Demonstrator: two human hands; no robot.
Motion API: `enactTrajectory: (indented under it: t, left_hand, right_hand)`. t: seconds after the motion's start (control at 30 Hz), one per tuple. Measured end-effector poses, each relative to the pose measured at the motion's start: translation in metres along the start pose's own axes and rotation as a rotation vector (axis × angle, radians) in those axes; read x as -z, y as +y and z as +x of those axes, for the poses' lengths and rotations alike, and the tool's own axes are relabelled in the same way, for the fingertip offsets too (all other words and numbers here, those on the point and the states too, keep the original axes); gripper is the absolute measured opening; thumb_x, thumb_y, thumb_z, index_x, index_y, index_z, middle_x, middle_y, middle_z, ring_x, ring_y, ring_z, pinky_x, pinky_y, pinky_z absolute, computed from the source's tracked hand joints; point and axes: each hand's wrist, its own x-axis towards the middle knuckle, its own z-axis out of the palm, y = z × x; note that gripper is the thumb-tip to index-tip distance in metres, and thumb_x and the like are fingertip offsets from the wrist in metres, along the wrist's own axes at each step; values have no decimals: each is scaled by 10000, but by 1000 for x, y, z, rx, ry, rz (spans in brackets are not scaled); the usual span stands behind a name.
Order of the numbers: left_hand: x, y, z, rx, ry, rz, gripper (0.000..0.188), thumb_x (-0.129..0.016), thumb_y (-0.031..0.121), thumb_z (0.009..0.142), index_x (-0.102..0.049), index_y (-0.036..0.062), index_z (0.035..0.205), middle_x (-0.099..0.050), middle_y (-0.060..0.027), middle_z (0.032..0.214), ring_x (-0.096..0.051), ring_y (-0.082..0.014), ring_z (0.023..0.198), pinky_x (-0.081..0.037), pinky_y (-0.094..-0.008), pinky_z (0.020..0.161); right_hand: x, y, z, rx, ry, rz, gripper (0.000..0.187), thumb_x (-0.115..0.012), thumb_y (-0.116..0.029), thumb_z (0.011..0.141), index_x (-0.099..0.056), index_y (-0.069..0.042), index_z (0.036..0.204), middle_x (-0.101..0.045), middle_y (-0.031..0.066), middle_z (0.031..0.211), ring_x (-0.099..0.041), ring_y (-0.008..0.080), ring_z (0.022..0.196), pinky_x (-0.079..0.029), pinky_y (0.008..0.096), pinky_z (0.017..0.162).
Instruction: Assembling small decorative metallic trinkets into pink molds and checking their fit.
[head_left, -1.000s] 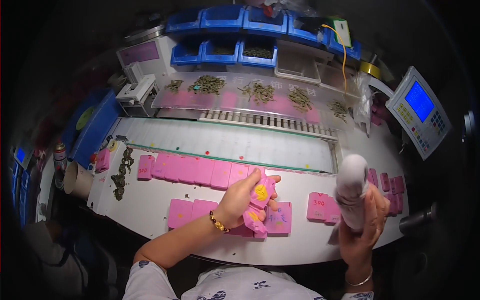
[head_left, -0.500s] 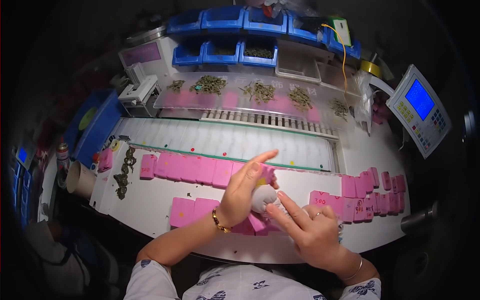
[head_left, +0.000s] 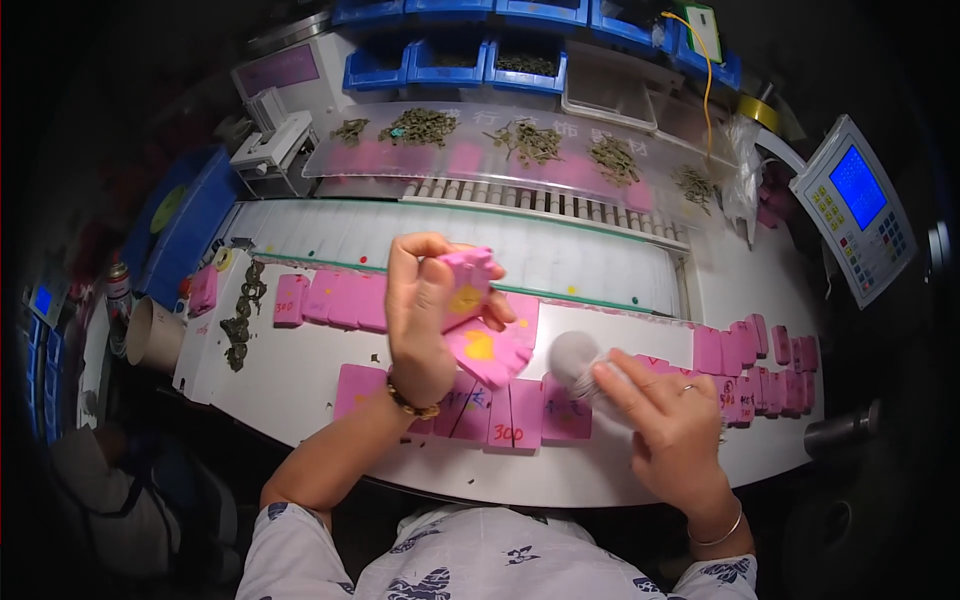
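Left hand: the left hand (head_left: 432, 315) is raised above the white tabletop (head_left: 300, 375), forearm coming up from the lower edge, wrist bent back, a beaded bracelet (head_left: 412, 405) on the wrist.
Left hand grip: fingers curled and closed on two pink cards (head_left: 475, 320), thumb side toward the cards, fingertips over their upper edge.
Pink cards, place: held in the air over the middle of the tabletop, just right of the left palm, above the row of flat pink cards (head_left: 505, 415) lying near the front edge.
Pink cards, lie: the upper one is tilted with its long axis running up and slightly right; the lower one fans out down and to the right. Each shows a yellow patch facing the camera.
Right hand: the right hand (head_left: 665, 415) lies low over the tabletop, forearm entering from the lower right, a bangle on the wrist, fingers stretched toward the left.
Right hand grip: fingertips wrapped on a pale grey rounded roll (head_left: 578, 360); the picture is blurred there, so the grip is not sharp.
Roll, place: just right of the lower held card, at the right hand's fingertips, its rounded end pointing up and left.
Around: more pink cards (head_left: 750, 350) stand overlapped at the right; a control panel with a blue screen (head_left: 855, 205) sits far right; blue bins (head_left: 450, 60) line the back.
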Motion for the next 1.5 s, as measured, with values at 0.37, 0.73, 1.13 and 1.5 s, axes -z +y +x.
enactTrajectory:
  t: [0.37,0.73,1.13,1.5]
  left_hand:
    - [-6,0,-15,681,156,-295,485,-417,480,1029,-529,8,1056,-621,-143,855,-663,-230,726,-582,-375,632]
    - [-27,-10,-49,387,-63,-62,271,-576,260,1008,-500,66,1181,-571,-17,1078,-523,-82,1040,-435,-259,927]
    - [17,19,-34,694,-623,-333,440,-774,-7,797,-578,0,1191,-596,-68,1163,-595,-196,1109,-503,-348,974]
    - [136,-29,51,128,69,1220,380,-861,217,672,-623,30,904,-640,-56,926,-625,-168,878,-506,-311,784]
  right_hand:
    - [-6,68,-54,-418,-78,-150,604,-598,79,703,-606,-81,1285,-640,119,1238,-612,308,970,-383,406,871]
    - [-41,-17,29,-319,117,1026,488,-785,-111,782,-602,-47,1230,-650,85,1142,-617,181,962,-460,297,715]
    - [-53,-2,32,-12,51,1578,319,-799,-22,732,-678,-27,1027,-678,65,988,-589,104,870,-403,238,671]
    - [-45,11,10,-320,53,795,663,-825,-81,698,-569,-38,1308,-597,102,1220,-561,188,1036,-463,287,736]
